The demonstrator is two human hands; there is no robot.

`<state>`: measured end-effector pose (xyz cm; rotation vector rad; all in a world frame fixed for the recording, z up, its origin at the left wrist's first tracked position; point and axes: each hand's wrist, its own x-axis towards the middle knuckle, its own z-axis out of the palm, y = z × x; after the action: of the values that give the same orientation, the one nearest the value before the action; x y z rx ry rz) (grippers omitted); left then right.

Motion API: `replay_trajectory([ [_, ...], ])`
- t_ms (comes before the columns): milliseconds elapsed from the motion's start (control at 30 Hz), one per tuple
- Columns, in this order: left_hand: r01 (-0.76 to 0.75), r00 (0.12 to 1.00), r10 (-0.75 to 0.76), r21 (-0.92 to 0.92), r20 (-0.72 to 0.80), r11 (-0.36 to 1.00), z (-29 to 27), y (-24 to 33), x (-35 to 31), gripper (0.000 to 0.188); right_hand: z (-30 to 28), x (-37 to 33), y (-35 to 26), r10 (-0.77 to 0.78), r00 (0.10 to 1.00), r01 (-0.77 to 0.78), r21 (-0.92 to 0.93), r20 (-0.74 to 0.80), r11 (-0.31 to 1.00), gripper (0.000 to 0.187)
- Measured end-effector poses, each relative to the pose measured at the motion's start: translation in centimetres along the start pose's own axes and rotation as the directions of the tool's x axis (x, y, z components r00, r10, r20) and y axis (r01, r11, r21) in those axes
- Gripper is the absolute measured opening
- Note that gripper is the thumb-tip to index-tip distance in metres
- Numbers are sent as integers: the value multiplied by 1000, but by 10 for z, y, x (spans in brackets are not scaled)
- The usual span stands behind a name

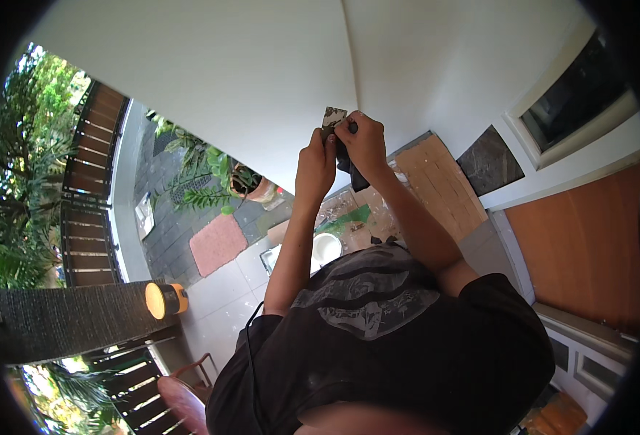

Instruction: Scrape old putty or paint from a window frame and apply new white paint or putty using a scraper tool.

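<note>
In front of a pale wall I hold a putty knife (334, 116) up, its flat blade smeared with dark and whitish patches. My left hand (314, 168) is closed around its lower part, and the handle is mostly hidden by the fingers. Close beside it, my right hand (367, 143) pinches a dark cloth (358, 178) at the blade's lower edge. The cloth hangs down below the right hand, between my wrists.
Below my arms stand a white bucket (326, 248) and brown cardboard (436, 185) spread on the floor. Left are a potted plant (246, 181), a pink mat (218, 244) and a yellow-and-black container (162, 300). A window (577, 98) and brown door (581, 246) are at right.
</note>
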<state>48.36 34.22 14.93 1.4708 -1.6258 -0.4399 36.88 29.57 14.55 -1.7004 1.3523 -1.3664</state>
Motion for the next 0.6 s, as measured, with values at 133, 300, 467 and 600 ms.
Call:
replay_trajectory([
  [133,138,990,-133,-116,53,984,-31,-16,-17,21,28,-18,-12,-16,1000,16,-6,-27,1000,17],
  [300,282,959,-249,-381,134,881,-57,-22,-37,21,33,-29,-11,-64,987,64,-9,-149,998,12],
  [467,350,937,-260,-661,235,664,-63,-22,-38,18,34,-39,-1,-104,982,116,74,-159,990,6],
  [600,393,919,-268,-711,289,583,-60,-15,-32,17,24,-42,4,-12,994,26,124,-113,992,10],
])
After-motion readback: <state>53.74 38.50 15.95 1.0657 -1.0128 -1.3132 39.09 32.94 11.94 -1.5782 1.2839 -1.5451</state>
